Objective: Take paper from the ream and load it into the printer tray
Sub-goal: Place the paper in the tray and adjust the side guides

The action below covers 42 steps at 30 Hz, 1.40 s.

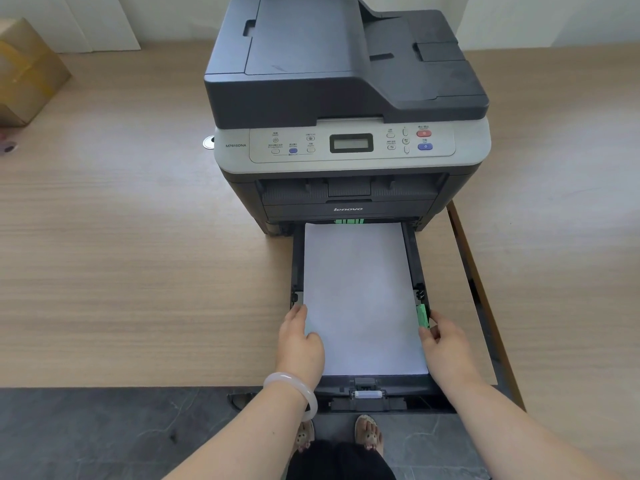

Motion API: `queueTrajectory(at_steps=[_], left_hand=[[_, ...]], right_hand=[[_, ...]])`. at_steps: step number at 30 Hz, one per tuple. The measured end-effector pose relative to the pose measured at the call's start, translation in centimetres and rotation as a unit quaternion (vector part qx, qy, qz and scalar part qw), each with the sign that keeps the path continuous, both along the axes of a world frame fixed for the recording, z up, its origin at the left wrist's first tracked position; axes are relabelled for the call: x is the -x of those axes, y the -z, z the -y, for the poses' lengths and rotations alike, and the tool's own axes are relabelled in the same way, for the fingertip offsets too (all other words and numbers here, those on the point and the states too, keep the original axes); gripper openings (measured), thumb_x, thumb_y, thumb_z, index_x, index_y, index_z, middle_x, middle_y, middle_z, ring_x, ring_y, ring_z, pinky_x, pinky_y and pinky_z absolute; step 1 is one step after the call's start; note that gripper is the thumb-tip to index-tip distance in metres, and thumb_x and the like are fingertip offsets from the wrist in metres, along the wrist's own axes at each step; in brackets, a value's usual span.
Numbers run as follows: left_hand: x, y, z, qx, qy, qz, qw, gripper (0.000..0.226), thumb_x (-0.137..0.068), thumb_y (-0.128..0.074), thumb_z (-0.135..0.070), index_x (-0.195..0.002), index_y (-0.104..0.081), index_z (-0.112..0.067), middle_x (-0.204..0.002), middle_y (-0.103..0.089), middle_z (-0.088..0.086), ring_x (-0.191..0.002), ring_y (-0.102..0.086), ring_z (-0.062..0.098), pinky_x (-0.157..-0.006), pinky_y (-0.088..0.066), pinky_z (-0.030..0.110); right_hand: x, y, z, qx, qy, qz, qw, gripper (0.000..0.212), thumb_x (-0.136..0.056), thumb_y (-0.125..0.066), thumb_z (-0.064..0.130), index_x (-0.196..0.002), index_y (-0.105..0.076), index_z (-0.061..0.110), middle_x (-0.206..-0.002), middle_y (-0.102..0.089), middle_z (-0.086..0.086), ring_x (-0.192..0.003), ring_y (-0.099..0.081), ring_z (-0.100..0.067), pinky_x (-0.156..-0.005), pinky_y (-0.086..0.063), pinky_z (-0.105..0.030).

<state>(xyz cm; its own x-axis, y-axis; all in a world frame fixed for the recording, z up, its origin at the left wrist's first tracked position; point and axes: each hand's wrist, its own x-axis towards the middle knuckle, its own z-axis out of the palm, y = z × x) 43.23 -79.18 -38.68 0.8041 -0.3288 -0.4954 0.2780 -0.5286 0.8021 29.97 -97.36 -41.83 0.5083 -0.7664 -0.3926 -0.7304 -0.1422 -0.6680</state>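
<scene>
Printer [346, 98] sits centre-top of the frame on a pale wood-grain desk [121, 254], dark grey body with a lighter control panel. Its paper tray [414, 258] is pulled out toward the lower centre, its front end overhanging the desk edge above a dark stone-look floor [86, 434].

White paper stack [360, 299] lies flat inside the tray, filling it between the side rails.

Left hand [299, 341], lower centre-left: thumb resting on top of the stack's left edge, fingers tucked down along the tray's left rail, loosely curled rather than clenched. Pale bangle [298, 393] on that wrist.

Right hand [445, 341], lower centre-right: thumb and fingertips pinching the green side-guide tab [422, 315] at the tray's right rail, just beside the paper's right edge.

Surroundings: cardboard box [27, 71] at the upper left; small round silver fitting [209, 142] on the desk just left of the printer. Sandalled feet [369, 433] at the bottom centre, below the tray front.
</scene>
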Motion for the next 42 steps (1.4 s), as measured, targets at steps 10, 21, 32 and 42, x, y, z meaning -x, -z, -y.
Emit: queueTrajectory(at_steps=[10,21,32,42], left_hand=[[-0.1,0.6,0.3,-0.013,-0.005,0.009,1.000,0.064,-0.084,-0.030,0.010,-0.144,-0.032,-0.011,-0.155,-0.023,-0.001,-0.141,-0.023,0.014,-0.100,-0.020,0.016],[-0.7,0.7,-0.4,0.024,-0.041,-0.035,0.998,0.062,-0.085,-0.029,0.013,-0.143,-0.034,-0.010,-0.153,-0.030,-0.001,-0.139,-0.029,0.016,-0.102,-0.022,0.018],[-1.2,0.4,0.3,0.006,-0.021,-0.054,0.998,0.063,-0.083,-0.026,0.015,-0.143,-0.033,-0.006,-0.152,-0.030,0.003,-0.135,-0.034,0.021,-0.102,-0.029,0.021],[-1.3,0.1,-0.7,0.022,-0.025,-0.068,0.997,0.064,-0.086,-0.026,0.017,-0.143,-0.034,-0.010,-0.152,-0.033,0.001,-0.138,-0.033,0.021,-0.117,-0.024,0.038]], right_hand=[[0.0,-0.5,0.0,-0.009,0.002,-0.003,1.000,0.042,-0.094,-0.049,0.021,-0.135,-0.046,0.013,-0.107,-0.059,-0.009,-0.095,-0.058,-0.024,-0.086,-0.053,-0.043],[0.0,-0.8,-0.1,-0.010,0.004,0.010,1.000,0.042,-0.094,-0.051,0.019,-0.136,-0.047,0.013,-0.104,-0.063,-0.008,-0.094,-0.059,-0.023,-0.086,-0.053,-0.040],[-0.1,-1.2,-0.1,-0.007,-0.007,-0.007,1.000,0.042,-0.095,-0.050,0.019,-0.136,-0.047,0.013,-0.104,-0.063,-0.009,-0.092,-0.060,-0.023,-0.082,-0.052,-0.036],[-0.1,-1.4,-0.2,0.003,-0.015,-0.024,1.000,0.044,-0.095,-0.050,0.020,-0.138,-0.043,0.012,-0.111,-0.062,-0.010,-0.095,-0.057,-0.022,-0.082,-0.049,-0.032]])
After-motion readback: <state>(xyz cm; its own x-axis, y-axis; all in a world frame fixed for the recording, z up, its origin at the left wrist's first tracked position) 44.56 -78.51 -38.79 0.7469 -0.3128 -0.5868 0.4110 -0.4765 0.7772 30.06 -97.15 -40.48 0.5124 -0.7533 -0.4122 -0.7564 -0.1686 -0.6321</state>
